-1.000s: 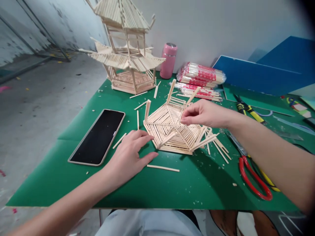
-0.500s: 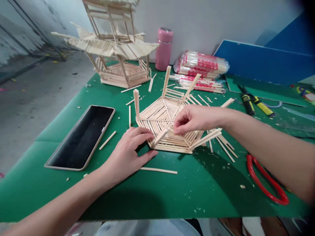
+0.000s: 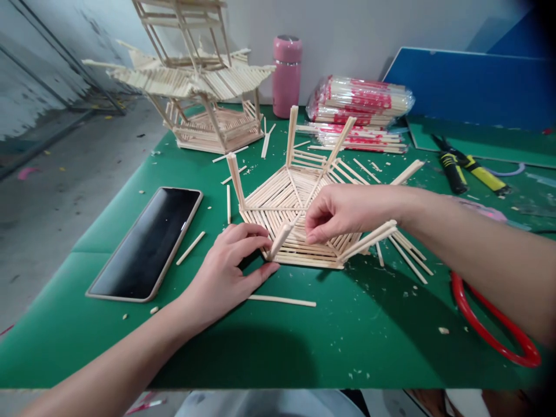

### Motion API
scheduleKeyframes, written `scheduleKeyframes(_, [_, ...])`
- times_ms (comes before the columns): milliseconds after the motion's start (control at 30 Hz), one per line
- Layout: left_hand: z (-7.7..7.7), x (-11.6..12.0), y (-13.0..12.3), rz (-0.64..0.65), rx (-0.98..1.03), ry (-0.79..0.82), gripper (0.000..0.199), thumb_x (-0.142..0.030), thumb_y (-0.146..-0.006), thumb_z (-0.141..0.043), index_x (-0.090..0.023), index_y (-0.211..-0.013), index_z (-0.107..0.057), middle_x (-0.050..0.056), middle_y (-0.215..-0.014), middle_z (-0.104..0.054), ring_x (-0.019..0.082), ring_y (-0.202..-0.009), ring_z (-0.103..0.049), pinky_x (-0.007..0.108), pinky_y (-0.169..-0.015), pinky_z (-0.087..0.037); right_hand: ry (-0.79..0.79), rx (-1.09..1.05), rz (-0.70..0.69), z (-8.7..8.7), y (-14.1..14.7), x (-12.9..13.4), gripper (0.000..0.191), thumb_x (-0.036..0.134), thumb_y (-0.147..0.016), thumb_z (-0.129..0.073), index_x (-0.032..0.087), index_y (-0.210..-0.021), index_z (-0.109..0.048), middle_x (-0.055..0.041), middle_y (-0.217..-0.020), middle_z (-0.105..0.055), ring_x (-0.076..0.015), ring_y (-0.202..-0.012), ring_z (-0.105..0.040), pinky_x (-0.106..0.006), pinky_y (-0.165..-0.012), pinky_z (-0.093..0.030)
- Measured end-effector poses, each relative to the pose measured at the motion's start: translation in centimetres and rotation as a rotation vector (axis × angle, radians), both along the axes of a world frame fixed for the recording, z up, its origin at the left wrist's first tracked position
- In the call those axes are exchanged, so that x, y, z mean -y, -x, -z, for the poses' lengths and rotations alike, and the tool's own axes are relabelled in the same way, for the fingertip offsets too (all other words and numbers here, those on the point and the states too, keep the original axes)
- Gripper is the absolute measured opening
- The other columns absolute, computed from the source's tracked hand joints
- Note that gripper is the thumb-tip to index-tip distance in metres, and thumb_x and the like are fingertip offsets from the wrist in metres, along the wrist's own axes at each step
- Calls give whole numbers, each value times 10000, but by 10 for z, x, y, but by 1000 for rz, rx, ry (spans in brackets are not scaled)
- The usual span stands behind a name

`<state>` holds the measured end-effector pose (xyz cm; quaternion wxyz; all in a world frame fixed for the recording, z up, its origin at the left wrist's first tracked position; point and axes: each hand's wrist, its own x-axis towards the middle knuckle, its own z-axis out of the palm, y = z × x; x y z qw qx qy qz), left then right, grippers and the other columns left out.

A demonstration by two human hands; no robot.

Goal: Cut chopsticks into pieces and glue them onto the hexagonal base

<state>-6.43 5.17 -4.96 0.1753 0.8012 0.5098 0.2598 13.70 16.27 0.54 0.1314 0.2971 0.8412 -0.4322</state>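
Observation:
A six-sided base [image 3: 264,200] of thin wooden sticks lies flat on the green table, with stick posts rising from its corners and short rails between some at the back. My left hand [image 3: 234,260] grips its near-left corner, thumb in front and fingers behind the leaning corner post [image 3: 280,240]. Over the middle of the base, my right hand [image 3: 324,217] is closed in a pinch with the fingertips pointing down. Whatever sits between those fingertips is hidden. A loose stick [image 3: 284,300] lies in front of the base, partly under my left hand.
A phone [image 3: 150,243] lies at left. Behind stand a taller stick pavilion [image 3: 195,87], a pink flask [image 3: 286,78] and bagged sticks [image 3: 365,107]. Pliers [image 3: 471,165], a red loop handle [image 3: 490,330] and loose sticks [image 3: 410,258] lie at right. The table's front edge is near.
The camera view has shifted slightly, moving objects at the right outward. Both hands keep nearly the same places at the base; the right fingertips appear slightly lower.

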Motion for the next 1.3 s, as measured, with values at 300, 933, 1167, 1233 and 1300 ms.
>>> scheduleKeyframes(300, [2,1,-1,-24,47,-5,128,-207,-766,-565,-144,-825,-660,86,-966,-603,206,-902,-581,356,-813,-471,-36,13,-66,-1,7,0,141,269,-725,-613,138,-696,-654,33,-565,-571,-75,-535,-480,-194,-515,-366])
scheduleKeyframes(933, [1,-1,-3,-45,55,5,105,-199,-761,-555,-159,-758,-652,87,-940,-601,215,-873,-588,366,-762,-479,-13,47,-161,-3,15,4,145,263,-739,-595,134,-684,-633,43,-552,-543,-76,-518,-455,-206,-484,-330])
scheduleKeyframes(1167, [-2,-1,-5,-51,39,12,121,-201,-766,-537,-188,-741,-654,68,-937,-615,207,-872,-595,351,-762,-480,-1,72,-175,-7,16,6,123,229,-742,-572,128,-705,-631,31,-589,-563,-78,-537,-479,-202,-503,-349])
scheduleKeyframes(1233, [-2,-1,-5,-54,39,10,119,-202,-767,-535,-189,-732,-649,68,-938,-615,205,-870,-594,351,-759,-480,2,69,-180,-7,16,6,119,228,-739,-570,130,-706,-629,29,-598,-571,-80,-544,-486,-201,-506,-353])
scheduleKeyframes(1300, [-2,-1,-5,-54,37,7,119,-201,-769,-533,-187,-726,-643,68,-937,-615,205,-870,-594,352,-756,-480,0,56,-188,-6,16,5,116,229,-737,-570,134,-708,-631,30,-601,-575,-83,-549,-488,-203,-507,-353])
